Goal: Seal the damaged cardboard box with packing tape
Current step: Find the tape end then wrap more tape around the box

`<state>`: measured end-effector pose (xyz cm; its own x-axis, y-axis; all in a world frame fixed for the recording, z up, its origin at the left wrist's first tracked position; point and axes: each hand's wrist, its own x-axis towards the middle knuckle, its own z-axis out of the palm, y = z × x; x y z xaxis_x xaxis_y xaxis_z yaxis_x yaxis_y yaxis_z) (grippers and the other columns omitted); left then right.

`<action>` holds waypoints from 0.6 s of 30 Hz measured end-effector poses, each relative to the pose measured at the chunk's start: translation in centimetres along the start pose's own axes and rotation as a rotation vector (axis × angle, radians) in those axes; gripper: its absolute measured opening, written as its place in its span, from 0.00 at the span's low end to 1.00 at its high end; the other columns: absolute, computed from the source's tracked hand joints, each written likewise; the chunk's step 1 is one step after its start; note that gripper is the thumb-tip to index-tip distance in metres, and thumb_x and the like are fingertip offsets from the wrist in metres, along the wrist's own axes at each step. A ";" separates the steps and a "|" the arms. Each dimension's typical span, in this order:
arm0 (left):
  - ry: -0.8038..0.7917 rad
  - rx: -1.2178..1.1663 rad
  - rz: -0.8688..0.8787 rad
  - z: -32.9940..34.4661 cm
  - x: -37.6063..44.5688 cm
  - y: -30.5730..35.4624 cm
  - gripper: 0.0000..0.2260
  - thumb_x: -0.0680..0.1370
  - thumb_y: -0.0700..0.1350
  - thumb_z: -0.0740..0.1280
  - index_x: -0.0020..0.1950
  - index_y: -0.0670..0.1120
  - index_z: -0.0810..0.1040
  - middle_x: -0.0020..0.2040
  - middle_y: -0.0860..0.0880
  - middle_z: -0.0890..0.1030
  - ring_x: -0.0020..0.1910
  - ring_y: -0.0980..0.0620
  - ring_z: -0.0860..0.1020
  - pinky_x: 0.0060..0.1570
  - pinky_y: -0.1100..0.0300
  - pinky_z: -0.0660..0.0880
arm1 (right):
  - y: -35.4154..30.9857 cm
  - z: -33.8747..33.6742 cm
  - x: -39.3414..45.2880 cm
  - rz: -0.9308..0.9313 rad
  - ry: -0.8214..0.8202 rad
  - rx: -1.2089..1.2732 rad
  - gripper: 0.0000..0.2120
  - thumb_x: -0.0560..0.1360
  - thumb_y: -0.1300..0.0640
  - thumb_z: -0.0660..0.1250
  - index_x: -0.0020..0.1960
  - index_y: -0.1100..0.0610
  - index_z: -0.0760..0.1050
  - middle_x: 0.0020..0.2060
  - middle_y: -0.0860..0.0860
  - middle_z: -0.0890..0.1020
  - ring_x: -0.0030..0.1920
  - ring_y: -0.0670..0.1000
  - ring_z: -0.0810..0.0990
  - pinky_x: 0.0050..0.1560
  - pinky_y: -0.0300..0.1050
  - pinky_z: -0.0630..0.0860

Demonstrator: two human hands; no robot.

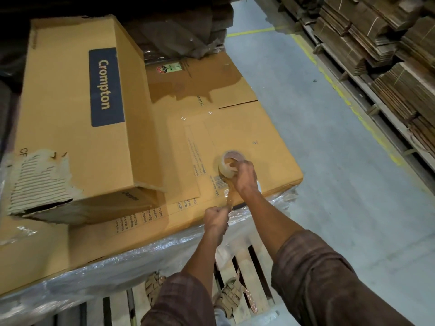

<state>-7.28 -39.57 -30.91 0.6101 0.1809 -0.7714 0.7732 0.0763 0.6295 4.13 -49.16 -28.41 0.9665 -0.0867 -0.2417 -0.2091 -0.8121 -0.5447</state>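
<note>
Left hand (215, 218) pinches tape end at flat box's (235, 137) near edge; right hand (246, 176) grips tape roll (227, 164) above it. Torn box (70, 114) sits well left. Risk: slack strip twisting, sticking to itself.

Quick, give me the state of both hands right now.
Left hand: closed, pinching the free end of the tape strip.
Right hand: closed around the tape roll, held above the flat cardboard box.
</note>
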 end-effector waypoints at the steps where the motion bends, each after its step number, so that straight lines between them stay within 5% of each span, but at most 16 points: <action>1: -0.001 0.004 0.002 -0.2 -0.1 0.4 0.12 0.77 0.47 0.70 0.38 0.45 0.72 0.29 0.47 0.72 0.23 0.51 0.65 0.25 0.62 0.60 | 0.3 0.0 -0.3 -0.025 0.034 0.047 0.17 0.69 0.60 0.76 0.58 0.56 0.84 0.54 0.57 0.84 0.56 0.57 0.82 0.56 0.48 0.79; 4: 0.020 0.001 0.015 -1.1 -0.6 2.0 0.10 0.76 0.48 0.70 0.40 0.45 0.74 0.30 0.47 0.72 0.23 0.51 0.65 0.26 0.62 0.61 | 0.3 -0.7 -2.1 -0.014 0.240 0.174 0.19 0.67 0.58 0.68 0.57 0.56 0.84 0.52 0.55 0.85 0.57 0.57 0.79 0.56 0.50 0.77; 7: 0.061 -0.010 0.034 -2.0 -1.6 4.2 0.08 0.72 0.46 0.68 0.37 0.45 0.72 0.30 0.47 0.72 0.24 0.51 0.65 0.26 0.61 0.61 | -0.5 -1.5 -3.8 0.268 0.319 0.209 0.18 0.74 0.54 0.69 0.64 0.54 0.77 0.56 0.53 0.83 0.60 0.57 0.76 0.53 0.51 0.75; 10: 0.042 0.042 0.072 -3.2 -3.2 7.1 0.05 0.70 0.44 0.65 0.35 0.45 0.72 0.27 0.47 0.70 0.24 0.50 0.65 0.28 0.59 0.61 | -1.5 -2.2 -4.3 0.625 -0.075 0.407 0.35 0.71 0.36 0.70 0.71 0.54 0.68 0.63 0.57 0.79 0.60 0.61 0.79 0.56 0.55 0.78; 12: 0.023 0.133 0.133 -4.4 -4.3 9.3 0.05 0.66 0.45 0.66 0.33 0.45 0.74 0.26 0.48 0.72 0.25 0.48 0.67 0.30 0.56 0.64 | -2.9 -3.4 -4.8 0.784 -0.405 0.675 0.35 0.67 0.30 0.72 0.62 0.53 0.73 0.58 0.58 0.80 0.53 0.60 0.83 0.54 0.57 0.82; 15: 0.007 0.289 0.211 -6.4 -5.9 12.9 0.06 0.64 0.46 0.66 0.34 0.44 0.75 0.27 0.46 0.76 0.27 0.45 0.74 0.30 0.56 0.67 | -4.7 -4.6 -5.3 0.754 -0.607 0.818 0.28 0.69 0.36 0.76 0.57 0.56 0.76 0.48 0.55 0.84 0.41 0.56 0.85 0.61 0.57 0.79; 18: -0.018 0.370 0.275 -8.7 -8.1 16.4 0.04 0.66 0.43 0.64 0.37 0.43 0.77 0.30 0.46 0.79 0.27 0.44 0.78 0.27 0.59 0.68 | -7.6 -6.1 -5.5 0.647 -0.590 0.933 0.16 0.76 0.50 0.73 0.51 0.62 0.75 0.39 0.56 0.80 0.34 0.50 0.80 0.38 0.44 0.83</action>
<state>-1.04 -31.24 -13.46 0.8014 0.1285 -0.5842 0.5902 -0.3282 0.7375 1.29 -46.07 -18.04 0.4881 0.1500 -0.8598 -0.8706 0.0140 -0.4918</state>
